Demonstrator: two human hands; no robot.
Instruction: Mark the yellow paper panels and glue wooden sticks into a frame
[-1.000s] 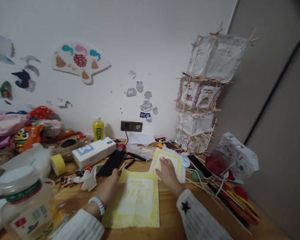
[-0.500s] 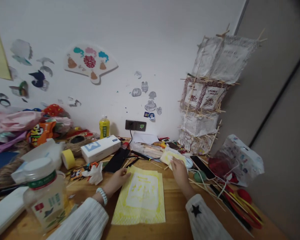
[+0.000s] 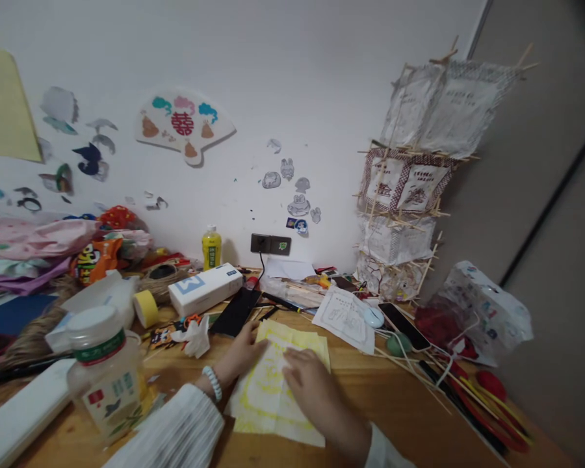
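Observation:
Two thin sheets of paper with yellow-coloured borders (image 3: 253, 416) lie on the wooden table in front of me, the upper one a little askew on the lower. My left hand (image 3: 241, 354) rests at the upper left edge of the sheets, fingers apart, with a pale beaded bracelet at the wrist. Over the middle of the upper sheet is my right hand (image 3: 312, 390), palm down, fingers stretched out and slightly blurred; it hides part of the yellow drawing. A white sheet with a grey line drawing (image 3: 345, 318) lies beyond it to the right.
A clear jar (image 3: 108, 377), yellow tape roll (image 3: 146, 309) and white box (image 3: 205, 289) stand on the left. Right are a phone (image 3: 403, 326), a pale mouse (image 3: 373, 317) and thin sticks. A tall stick-and-paper lantern (image 3: 409, 182) stands at the back right.
My right hand has come from the upper right to the middle. The yellow sheet it held there now lies over the other one, and the white drawing is uncovered.

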